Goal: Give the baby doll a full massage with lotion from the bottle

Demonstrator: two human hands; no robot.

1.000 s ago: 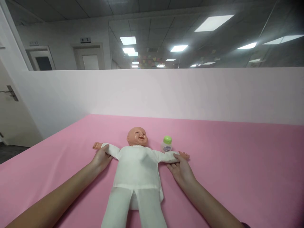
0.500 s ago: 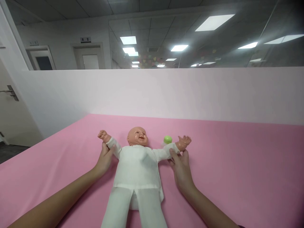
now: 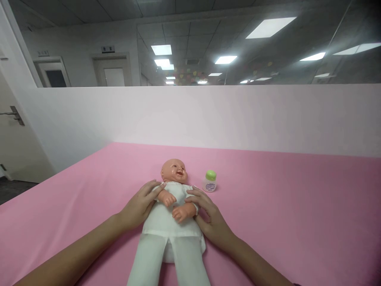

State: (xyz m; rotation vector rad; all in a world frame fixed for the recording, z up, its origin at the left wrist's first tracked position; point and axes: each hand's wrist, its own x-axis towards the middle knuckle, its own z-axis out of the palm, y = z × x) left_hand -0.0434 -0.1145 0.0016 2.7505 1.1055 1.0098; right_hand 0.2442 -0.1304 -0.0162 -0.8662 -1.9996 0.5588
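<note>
On the pink sheet (image 3: 285, 210), both arms of the baby doll (image 3: 162, 226) had moved from outspread to folded over its chest; it lay on its back. The left hand (image 3: 138, 207) and right hand (image 3: 212, 223) curved loosely around its arms, holding them in. If released abruptly, stiff joints might fling them outward, perhaps tipping the cream jar (image 3: 210, 184) near the doll's head. Beneath the doll, the sheet looked smooth, faintly creased; its clothes, matte white fabric; its head, round and glossy; the jar, squat, translucent, green-lidded.

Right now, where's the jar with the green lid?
In the head view, the jar stands on the pink surface, right of the doll's head, beyond the right hand.
</note>
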